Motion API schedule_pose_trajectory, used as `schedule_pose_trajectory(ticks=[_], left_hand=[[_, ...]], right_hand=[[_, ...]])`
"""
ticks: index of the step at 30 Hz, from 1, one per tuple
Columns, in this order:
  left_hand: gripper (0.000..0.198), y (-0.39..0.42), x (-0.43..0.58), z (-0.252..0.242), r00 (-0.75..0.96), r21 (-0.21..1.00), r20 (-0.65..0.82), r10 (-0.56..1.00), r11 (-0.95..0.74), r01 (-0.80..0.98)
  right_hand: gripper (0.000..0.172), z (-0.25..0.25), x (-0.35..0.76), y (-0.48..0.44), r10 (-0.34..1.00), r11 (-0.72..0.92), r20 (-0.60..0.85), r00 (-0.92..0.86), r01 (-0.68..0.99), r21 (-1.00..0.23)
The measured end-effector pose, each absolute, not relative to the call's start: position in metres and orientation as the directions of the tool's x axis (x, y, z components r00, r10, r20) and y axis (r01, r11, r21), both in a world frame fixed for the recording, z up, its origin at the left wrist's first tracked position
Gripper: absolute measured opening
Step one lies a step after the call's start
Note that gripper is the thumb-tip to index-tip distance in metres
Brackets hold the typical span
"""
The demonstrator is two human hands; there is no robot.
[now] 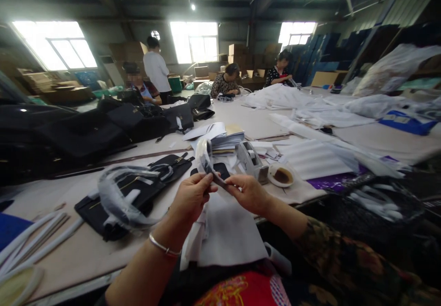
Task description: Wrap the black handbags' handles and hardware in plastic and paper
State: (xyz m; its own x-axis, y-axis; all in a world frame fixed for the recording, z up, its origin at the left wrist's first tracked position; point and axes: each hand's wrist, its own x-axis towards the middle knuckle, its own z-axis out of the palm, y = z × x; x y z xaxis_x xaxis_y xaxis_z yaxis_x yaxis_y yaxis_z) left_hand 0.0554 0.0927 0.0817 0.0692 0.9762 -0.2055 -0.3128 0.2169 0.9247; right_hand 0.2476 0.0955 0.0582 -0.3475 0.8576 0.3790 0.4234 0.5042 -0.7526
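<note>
A bag handle, looped and covered in clear plastic, rises in front of me, and its flat dark end stretches between my hands. My left hand pinches this handle between thumb and fingers. On the other side, my right hand is closed on the tip of the dark end. Beneath the hands lies a white foam sheet at the table edge. To the left rests a black bag with a plastic-wrapped handle across it.
Black bags are piled along the left. Past my hands are stacked papers, a grey box and a dish of brown stuff. White foam sheets cover the right. Several people sit or stand beyond the table.
</note>
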Motion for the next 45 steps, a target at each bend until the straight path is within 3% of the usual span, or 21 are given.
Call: schedule_pose_trajectory(ticks=[2,3,5,7,9,11,13,15,20,24,26,29,34,40,45], left_hand=[[0.032,0.085,0.055,0.080,-0.053,0.954,-0.122,0.991,0.103,-0.281],[0.029,0.081,0.056,0.078,-0.103,0.967,-0.068,0.992,0.040,-0.251],[0.025,0.071,0.058,0.073,-0.129,0.983,0.030,0.991,-0.052,-0.176],[0.022,0.060,0.060,0.067,-0.085,0.989,0.091,0.992,-0.100,-0.113],[0.020,0.051,0.061,0.061,-0.023,0.991,0.105,0.994,-0.107,-0.086],[0.019,0.045,0.060,0.059,0.007,0.993,0.086,0.996,-0.085,-0.082],[0.018,0.043,0.056,0.059,0.011,0.995,0.074,0.997,-0.073,-0.074],[0.021,0.045,0.052,0.062,0.004,0.996,0.074,0.997,-0.074,-0.045],[0.027,0.050,0.046,0.071,0.018,0.995,0.072,0.997,-0.073,0.062],[0.022,0.053,0.046,0.073,0.093,0.993,0.005,0.996,-0.016,0.119],[0.022,0.055,0.046,0.071,0.126,0.995,-0.081,0.989,0.073,0.071],[0.030,0.059,0.043,0.069,0.197,0.965,-0.245,0.949,0.258,-0.046],[0.036,0.063,0.036,0.070,0.356,0.902,-0.353,0.865,0.416,-0.118],[0.035,0.061,0.043,0.061,0.265,0.906,-0.307,0.914,0.366,-0.213],[0.038,0.059,0.048,0.057,0.229,0.888,-0.336,0.914,0.388,-0.248]], right_hand=[[0.023,0.060,0.247,0.087,0.882,0.471,0.423,-0.207,0.392,-0.790],[0.031,0.061,0.245,0.083,0.923,0.384,0.353,-0.152,0.331,-0.862],[0.047,0.060,0.239,0.077,0.985,0.050,0.031,-0.171,0.109,-0.993],[0.053,0.058,0.231,0.076,0.916,-0.303,-0.252,-0.311,-0.129,-0.944],[0.047,0.055,0.225,0.080,0.874,-0.426,-0.313,-0.372,-0.274,-0.862],[0.038,0.054,0.221,0.084,0.922,-0.307,-0.223,-0.317,-0.246,-0.919],[0.031,0.055,0.220,0.086,0.962,-0.069,-0.063,-0.266,-0.014,-0.998],[0.029,0.057,0.220,0.085,0.955,0.138,0.061,-0.290,0.251,-0.958],[0.022,0.058,0.221,0.080,0.862,0.466,0.224,-0.456,0.534,-0.705],[0.013,0.054,0.225,0.082,0.734,0.672,0.379,-0.564,0.683,-0.285],[0.018,0.051,0.227,0.083,0.637,0.723,0.472,-0.610,0.685,-0.091],[0.025,0.049,0.228,0.086,0.516,0.757,0.583,-0.628,0.653,0.034],[0.030,0.045,0.223,0.089,0.461,0.792,0.654,-0.599,0.610,0.001],[0.031,0.048,0.226,0.094,0.458,0.780,0.702,-0.545,0.625,-0.024],[0.030,0.052,0.226,0.093,0.461,0.763,0.676,-0.576,0.646,0.030]])
